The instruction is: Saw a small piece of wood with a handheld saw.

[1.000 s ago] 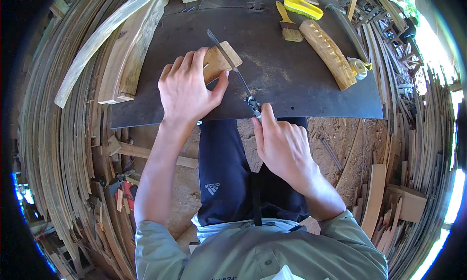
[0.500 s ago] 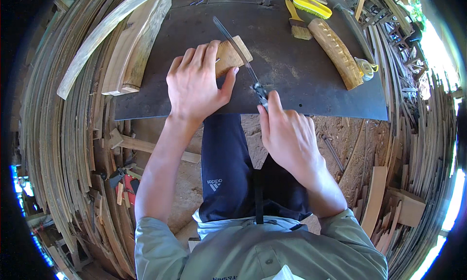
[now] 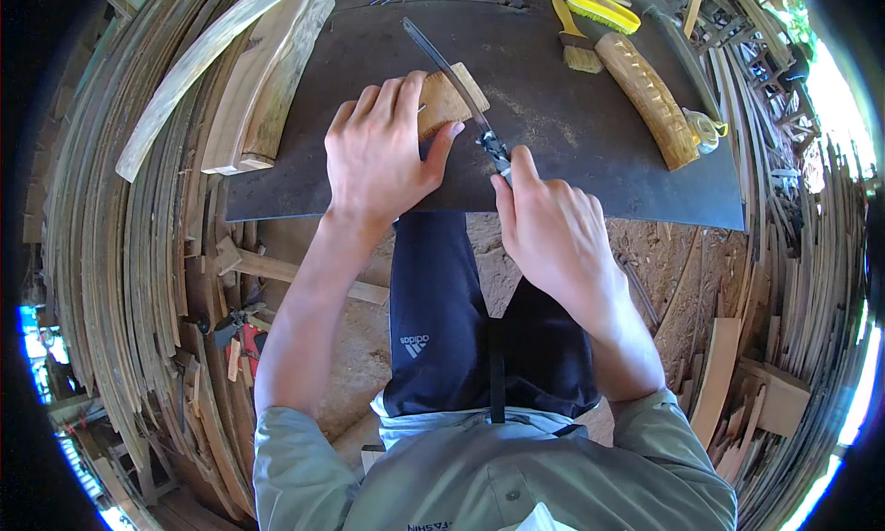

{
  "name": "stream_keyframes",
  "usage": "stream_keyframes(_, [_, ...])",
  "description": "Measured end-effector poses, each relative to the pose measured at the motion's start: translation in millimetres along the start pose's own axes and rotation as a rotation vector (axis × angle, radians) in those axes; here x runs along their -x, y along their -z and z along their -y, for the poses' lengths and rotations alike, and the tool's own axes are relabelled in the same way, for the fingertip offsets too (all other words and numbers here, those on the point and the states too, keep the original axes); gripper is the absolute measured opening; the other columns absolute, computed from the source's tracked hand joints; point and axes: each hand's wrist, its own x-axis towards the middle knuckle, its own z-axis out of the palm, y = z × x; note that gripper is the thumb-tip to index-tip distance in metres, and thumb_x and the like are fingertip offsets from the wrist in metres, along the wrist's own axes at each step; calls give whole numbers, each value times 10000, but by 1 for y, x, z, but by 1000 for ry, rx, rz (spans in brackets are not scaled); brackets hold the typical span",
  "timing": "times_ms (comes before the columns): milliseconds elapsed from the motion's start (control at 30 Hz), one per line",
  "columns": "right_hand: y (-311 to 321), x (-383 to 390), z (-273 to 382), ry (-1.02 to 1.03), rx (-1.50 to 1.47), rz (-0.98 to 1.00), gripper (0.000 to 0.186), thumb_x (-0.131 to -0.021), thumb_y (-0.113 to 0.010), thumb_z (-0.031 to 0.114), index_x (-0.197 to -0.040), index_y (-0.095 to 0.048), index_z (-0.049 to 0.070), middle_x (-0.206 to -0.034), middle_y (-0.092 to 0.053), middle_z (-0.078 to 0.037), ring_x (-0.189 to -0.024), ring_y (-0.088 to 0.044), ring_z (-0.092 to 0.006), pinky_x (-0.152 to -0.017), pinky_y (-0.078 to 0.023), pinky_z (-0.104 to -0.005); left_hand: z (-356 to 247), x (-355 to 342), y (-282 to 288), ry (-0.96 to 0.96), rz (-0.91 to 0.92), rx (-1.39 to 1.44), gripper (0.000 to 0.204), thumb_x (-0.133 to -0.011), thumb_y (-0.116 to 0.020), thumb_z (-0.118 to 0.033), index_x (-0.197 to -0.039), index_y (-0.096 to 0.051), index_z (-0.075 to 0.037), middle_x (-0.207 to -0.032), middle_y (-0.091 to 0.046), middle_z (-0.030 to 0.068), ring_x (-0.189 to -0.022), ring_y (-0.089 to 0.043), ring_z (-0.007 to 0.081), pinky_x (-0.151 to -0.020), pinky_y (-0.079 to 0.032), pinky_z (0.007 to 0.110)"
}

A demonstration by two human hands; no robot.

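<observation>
My left hand is closed over a small pale wooden block on the dark tabletop, with the thumb on its near side. A small metal pin shows beside my fingers. My right hand is wrapped round the dark handle of a long, narrow blade tool, perhaps a saw or file; the blade lies diagonally across the block, pointing away to the upper left. Whether its edge has cut into the wood I cannot tell.
To the right lie a notched log piece, a paintbrush, a yellow scrubbing brush and a tape-like object. Curved timbers lie at the left. Stacked boards line both sides.
My right hand has pushed the blade forward, away from me, across the block. My left hand stays on the block. The whole view has shifted slightly.
</observation>
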Motion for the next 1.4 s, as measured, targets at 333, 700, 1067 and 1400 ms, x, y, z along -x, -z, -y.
stream_keyframes(333, [4, 0, 0, -30, -72, 42, 274, -1125, -580, 254, -1181, -576, -14, -611, -650, -224, -595, -695, -455, -579, -538, -564, 1, 0, -1, -45, -13, 8, 548, -913, -811, -401, -1277, -678, -14, -1077, -732, 100, -972, -728, 280, -835, -576, 416])
stream_keyframes(700, [2, 2, -10, -144, -119, 159, 286, -1112, -604, 266, -1171, -578, -13, -655, -659, -247, -654, -692, -488, -619, -527, -599, 2, 3, -1, -55, -3, -2, 561, -902, -814, -409, -1285, -684, -19, -1056, -722, 90, -963, -722, 278, -810, -573, 408])
stream_keyframes(1067, [23, -12, 8, -106, -61, 224, 292, -1125, -537, 267, -1146, -558, -24, -641, -686, -250, -622, -730, -461, -600, -596, -571, -2, -3, 11, -3, 52, 103, 571, -914, -801, -390, -1298, -678, 15, -1094, -726, 139, -944, -719, 303, -822, -585, 427])
stream_keyframes(1400, [19, -2, -3, -135, -24, 261, 251, -1123, -535, 255, -1068, -547, 11, -664, -697, -253, -626, -726, -476, -612, -597, -583, -2, -3, 10, 18, 53, 95, 561, -917, -788, -370, -1291, -664, 29, -1090, -716, 123, -970, -701, 287, -840, -567, 409])
